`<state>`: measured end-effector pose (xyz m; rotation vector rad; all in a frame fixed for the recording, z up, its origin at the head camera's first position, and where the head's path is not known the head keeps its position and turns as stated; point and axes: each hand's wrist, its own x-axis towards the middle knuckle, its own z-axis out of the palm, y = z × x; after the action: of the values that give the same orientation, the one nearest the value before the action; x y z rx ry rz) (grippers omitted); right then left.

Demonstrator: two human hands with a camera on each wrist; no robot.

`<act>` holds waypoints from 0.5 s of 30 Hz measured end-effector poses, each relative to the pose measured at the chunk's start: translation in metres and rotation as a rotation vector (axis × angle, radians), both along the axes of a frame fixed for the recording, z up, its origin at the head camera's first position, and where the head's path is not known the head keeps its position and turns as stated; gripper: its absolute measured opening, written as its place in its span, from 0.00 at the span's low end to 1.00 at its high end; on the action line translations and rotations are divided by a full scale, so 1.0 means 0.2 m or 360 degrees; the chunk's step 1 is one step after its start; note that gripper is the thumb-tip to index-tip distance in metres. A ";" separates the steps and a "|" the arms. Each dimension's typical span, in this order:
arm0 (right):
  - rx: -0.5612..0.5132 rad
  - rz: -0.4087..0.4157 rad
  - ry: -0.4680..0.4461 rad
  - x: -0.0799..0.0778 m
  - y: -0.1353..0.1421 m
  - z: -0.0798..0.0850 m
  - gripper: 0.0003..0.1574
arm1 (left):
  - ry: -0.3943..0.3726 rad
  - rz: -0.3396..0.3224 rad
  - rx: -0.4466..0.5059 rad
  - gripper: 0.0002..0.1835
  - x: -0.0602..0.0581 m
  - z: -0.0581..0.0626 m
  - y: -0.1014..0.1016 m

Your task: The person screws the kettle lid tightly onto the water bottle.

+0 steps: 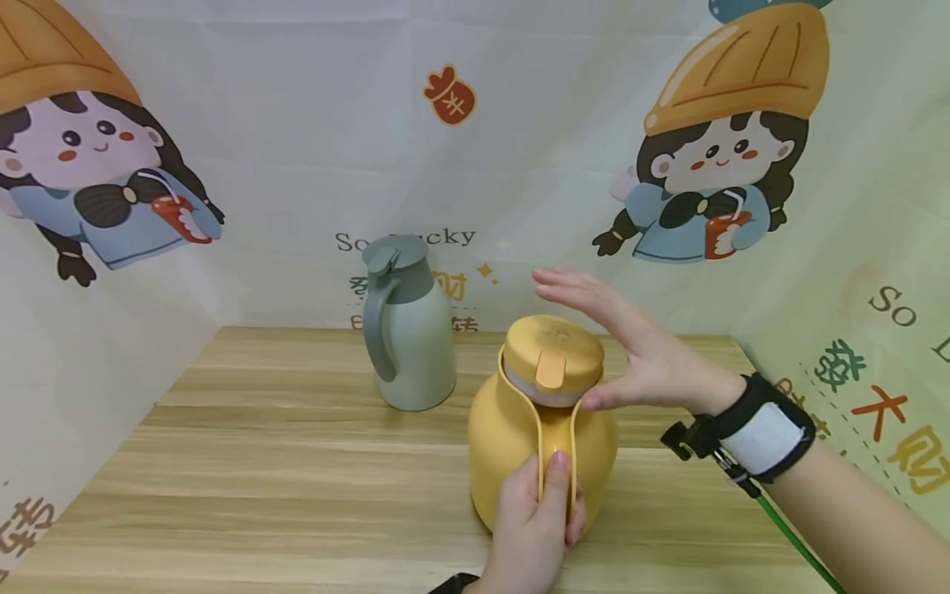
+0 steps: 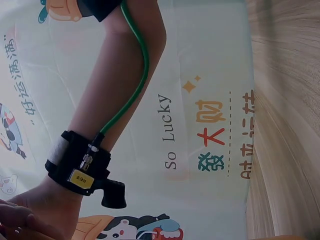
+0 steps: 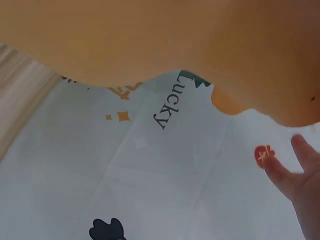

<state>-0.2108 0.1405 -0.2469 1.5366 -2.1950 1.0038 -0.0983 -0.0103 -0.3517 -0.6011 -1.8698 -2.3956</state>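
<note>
A round yellow thermos jug (image 1: 490, 445) stands upright on the wooden table, its handle (image 1: 555, 433) turned toward me. My left hand (image 1: 529, 520) grips that handle low down, the thumb lying along its front. At the top sits a yellow lid (image 1: 562, 337) with a tab hanging over the handle side. My right hand (image 1: 638, 355) is spread at the lid's right, fingers stretched above and behind it, thumb tip near the collar. In the right wrist view its fingers (image 3: 290, 180) are extended below the large yellow jug body (image 3: 125, 45).
A grey-green thermos jug (image 1: 419, 346) stands farther back on the left, handle toward me. The wooden table (image 1: 260, 462) ends at a printed cloth backdrop (image 1: 297, 124). A green cable (image 1: 797, 540) runs from the right wrist strap along the forearm.
</note>
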 end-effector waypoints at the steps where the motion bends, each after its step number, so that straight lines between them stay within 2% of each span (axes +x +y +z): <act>1: 0.0045 0.0011 -0.0064 -0.02 0.00 0.00 0.60 | -0.0004 -0.0004 0.0005 0.17 0.00 0.00 0.00; 5: 0.0234 0.0028 -0.0244 -0.06 0.00 0.01 0.61 | -0.0016 -0.0013 0.0024 0.17 0.00 -0.01 0.00; 9: 0.0355 0.0016 -0.0321 -0.07 -0.02 0.03 0.59 | -0.0014 -0.0017 0.0025 0.17 0.00 0.00 0.00; 13: 0.0387 0.0003 -0.0347 -0.07 -0.04 0.04 0.52 | -0.0007 -0.0009 0.0015 0.17 0.00 0.00 0.00; 15: 0.0418 -0.0012 -0.0305 -0.07 -0.06 0.04 0.48 | -0.0005 -0.0002 0.0015 0.17 0.00 0.00 0.01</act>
<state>-0.2246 0.1288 -0.2399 1.5956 -2.5501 0.9240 -0.0977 -0.0093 -0.3524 -0.5986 -1.8587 -2.4065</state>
